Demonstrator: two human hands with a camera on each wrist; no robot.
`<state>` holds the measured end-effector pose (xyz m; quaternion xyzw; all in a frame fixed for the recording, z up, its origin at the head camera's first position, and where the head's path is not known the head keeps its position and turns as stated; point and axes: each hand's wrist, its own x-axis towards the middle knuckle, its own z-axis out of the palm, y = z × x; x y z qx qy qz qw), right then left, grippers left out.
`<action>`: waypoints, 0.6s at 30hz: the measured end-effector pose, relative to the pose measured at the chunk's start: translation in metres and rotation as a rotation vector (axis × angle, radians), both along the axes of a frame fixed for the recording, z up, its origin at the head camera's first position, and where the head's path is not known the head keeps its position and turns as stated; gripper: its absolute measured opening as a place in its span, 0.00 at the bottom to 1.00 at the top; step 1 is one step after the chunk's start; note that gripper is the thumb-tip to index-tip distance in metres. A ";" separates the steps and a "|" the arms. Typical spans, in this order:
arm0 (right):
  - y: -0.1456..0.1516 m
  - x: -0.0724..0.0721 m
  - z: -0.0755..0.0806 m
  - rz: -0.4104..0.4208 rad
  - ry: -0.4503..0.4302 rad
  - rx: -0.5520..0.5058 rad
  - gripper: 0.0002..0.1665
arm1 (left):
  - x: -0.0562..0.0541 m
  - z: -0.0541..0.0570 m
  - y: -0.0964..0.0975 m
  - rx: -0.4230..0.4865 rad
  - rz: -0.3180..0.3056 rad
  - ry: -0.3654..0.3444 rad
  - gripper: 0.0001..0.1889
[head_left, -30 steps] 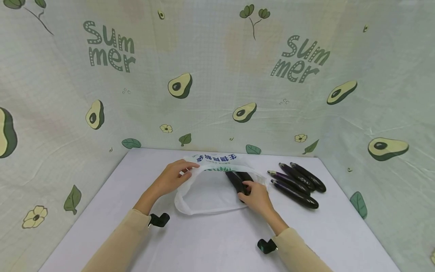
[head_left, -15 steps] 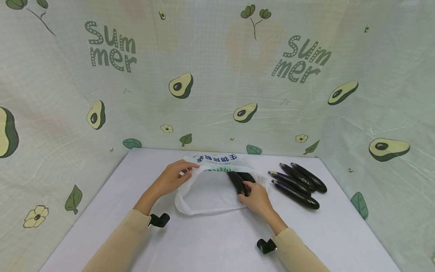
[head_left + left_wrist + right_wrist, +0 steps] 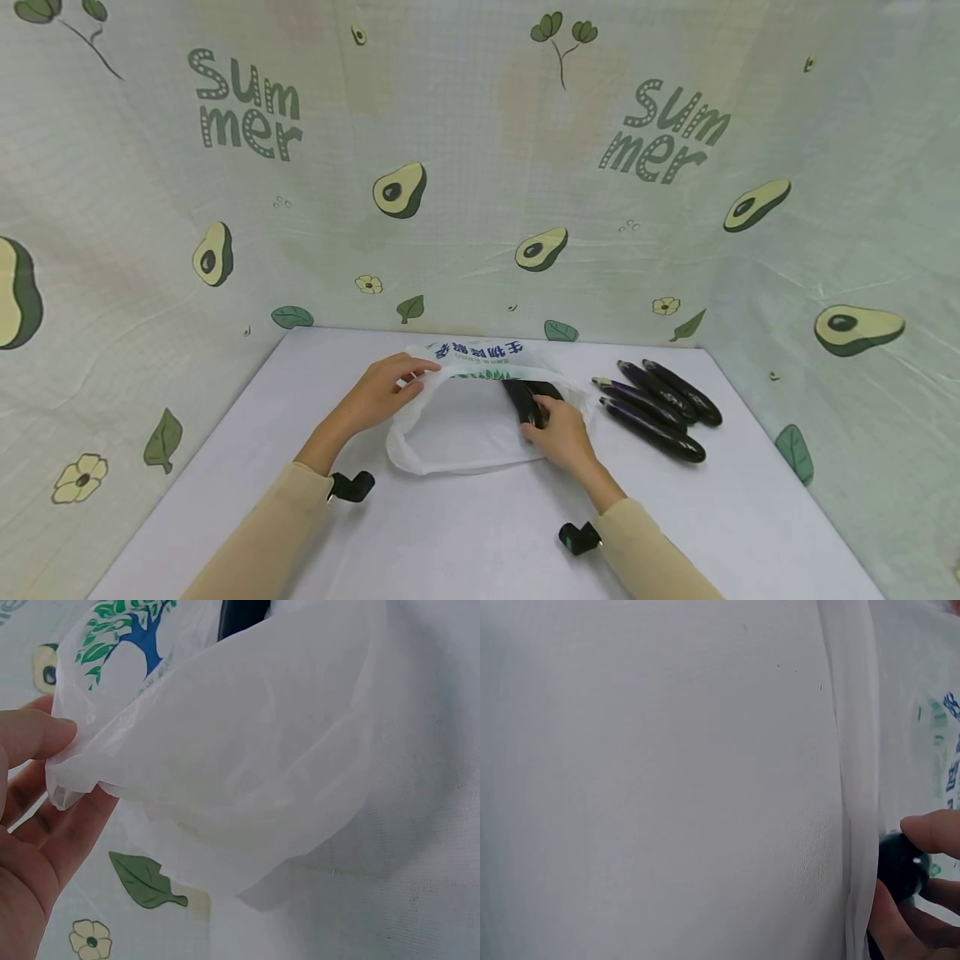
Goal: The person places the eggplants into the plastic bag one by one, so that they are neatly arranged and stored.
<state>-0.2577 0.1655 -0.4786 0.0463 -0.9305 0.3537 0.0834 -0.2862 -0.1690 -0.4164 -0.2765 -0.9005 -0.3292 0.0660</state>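
Note:
A white plastic bag (image 3: pixel 450 429) with blue and green print lies with its mouth facing me. My left hand (image 3: pixel 378 390) holds up the left side of its rim; in the left wrist view the thumb (image 3: pixel 56 735) and fingers pinch the thin film (image 3: pixel 225 742). At the bag's right side, my right hand (image 3: pixel 562 433) reaches into the mouth and grips the near end of a glossy dark eggplant (image 3: pixel 521 398). That rounded end (image 3: pixel 901 866) shows between thumb and fingers in the right wrist view. Another dark eggplant (image 3: pixel 549 388) lies beside it inside, partly hidden by the hand.
Several more eggplants (image 3: pixel 652 433) lie side by side on the white table (image 3: pixel 465 533), right of the bag. A pale cloth (image 3: pixel 465 275) printed with avocados and leaves hangs behind and at both sides. A small black camera (image 3: pixel 579 539) sits on each wrist.
The right hand has shifted slightly left and farther into the bag, with the eggplant sliding deeper under the upper rim. The left hand has stayed in place on the bag.

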 end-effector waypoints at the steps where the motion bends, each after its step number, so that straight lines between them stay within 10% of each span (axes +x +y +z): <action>1: 0.000 -0.001 0.000 -0.002 -0.001 0.002 0.34 | 0.000 0.000 0.000 0.000 0.001 -0.001 0.20; 18: -0.002 -0.007 -0.003 -0.019 0.014 0.009 0.33 | -0.004 -0.004 -0.001 0.009 -0.017 0.013 0.20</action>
